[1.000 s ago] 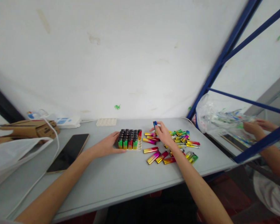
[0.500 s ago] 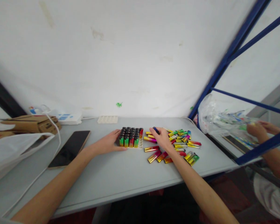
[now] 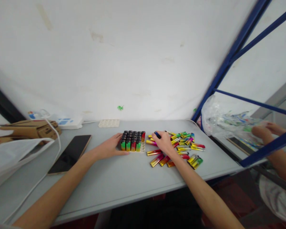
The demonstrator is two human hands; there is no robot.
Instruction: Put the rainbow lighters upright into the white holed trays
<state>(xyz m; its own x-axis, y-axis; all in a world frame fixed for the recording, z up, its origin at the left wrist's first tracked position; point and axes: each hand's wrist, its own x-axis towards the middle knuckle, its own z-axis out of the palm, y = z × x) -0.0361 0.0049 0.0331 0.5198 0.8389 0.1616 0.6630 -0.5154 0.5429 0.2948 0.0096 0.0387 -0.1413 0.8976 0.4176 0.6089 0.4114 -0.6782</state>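
Note:
On the grey table, several lighters [image 3: 133,139] with black tops stand upright in rows in a white tray [image 3: 142,149]. Cells show bare along the tray's right side, where a red lighter [image 3: 143,136] stands at the back. My left hand [image 3: 112,147] grips the left side of this tray, thumb along its front and fingers partly hidden behind. To the right, my right hand [image 3: 163,140] is closed around a lighter with a dark blue end [image 3: 157,135]; its rest is hidden by the fingers. Below and around that hand lie several loose shiny lighters [image 3: 156,160].
A phone [image 3: 70,154] and a white cable [image 3: 60,140] lie left, near cardboard boxes [image 3: 35,128] and a white bag [image 3: 16,156]. Another white tray [image 3: 109,123] lies by the wall. Blue rack bars [image 3: 219,79] rise at right; beyond them are a co-worker's hands [image 3: 264,132].
The view has shifted slightly. My right hand and its lighter have moved a little to the left; my left hand stays at the tray.

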